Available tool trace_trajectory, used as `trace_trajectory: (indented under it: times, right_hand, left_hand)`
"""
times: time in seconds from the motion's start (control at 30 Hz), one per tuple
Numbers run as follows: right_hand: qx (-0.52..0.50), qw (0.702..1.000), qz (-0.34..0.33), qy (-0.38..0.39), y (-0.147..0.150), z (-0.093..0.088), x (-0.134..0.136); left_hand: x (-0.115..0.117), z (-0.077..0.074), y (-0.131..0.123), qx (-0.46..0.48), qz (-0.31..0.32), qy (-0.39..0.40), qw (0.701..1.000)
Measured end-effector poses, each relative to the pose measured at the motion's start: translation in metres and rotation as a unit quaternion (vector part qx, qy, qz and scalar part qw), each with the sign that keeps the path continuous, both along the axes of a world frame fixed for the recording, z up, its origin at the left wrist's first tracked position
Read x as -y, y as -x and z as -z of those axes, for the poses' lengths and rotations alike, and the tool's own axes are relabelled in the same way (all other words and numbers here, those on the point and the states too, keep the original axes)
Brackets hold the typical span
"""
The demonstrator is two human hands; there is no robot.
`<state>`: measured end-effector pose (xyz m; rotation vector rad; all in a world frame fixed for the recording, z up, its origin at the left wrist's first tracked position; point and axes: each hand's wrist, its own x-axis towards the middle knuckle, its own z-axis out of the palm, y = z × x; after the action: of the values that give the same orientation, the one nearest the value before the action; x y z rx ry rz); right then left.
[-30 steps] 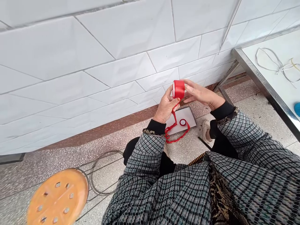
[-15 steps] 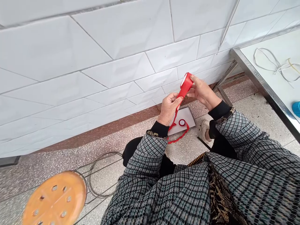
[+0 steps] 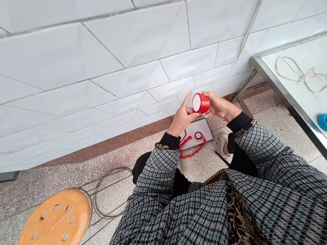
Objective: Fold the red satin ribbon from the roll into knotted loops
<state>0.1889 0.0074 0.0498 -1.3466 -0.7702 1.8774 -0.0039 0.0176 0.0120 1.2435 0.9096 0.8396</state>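
Note:
A roll of red ribbon (image 3: 204,103), its round white end turned to the left, is held up between my two hands in front of the tiled wall. My right hand (image 3: 217,105) grips it from the right, thumb on top and fingers beneath. At its lower left edge, my left hand (image 3: 182,117) holds the roll with the thumb, while one finger points up, apart from it. Below, on a white board (image 3: 208,127) on the floor, sits a smaller red spool (image 3: 198,135). A loose red ribbon (image 3: 195,153) curves from near this spool toward my left sleeve.
An orange round stool seat (image 3: 55,219) with holes stands at lower left, beside wire rings (image 3: 95,197). At right is a metal-edged table (image 3: 283,86) carrying a tangled white cord (image 3: 302,77) and a blue object (image 3: 322,121). The white tiled wall (image 3: 143,37) rises ahead.
The roll has come down and turned its white end more toward me. My left hand has left the ribbon strip it pinched and moved onto the roll; that strip no longer hangs between the hands.

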Motion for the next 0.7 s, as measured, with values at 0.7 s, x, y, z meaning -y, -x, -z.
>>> trace_trajectory:
  times: [0.7]
  right_hand:
    - [-0.002, 0.975, -0.023, -0.222, -0.008, 0.022, 0.001]
  left_hand:
    - [-0.004, 0.015, 0.000, 0.113, 0.080, 0.087, 0.987]
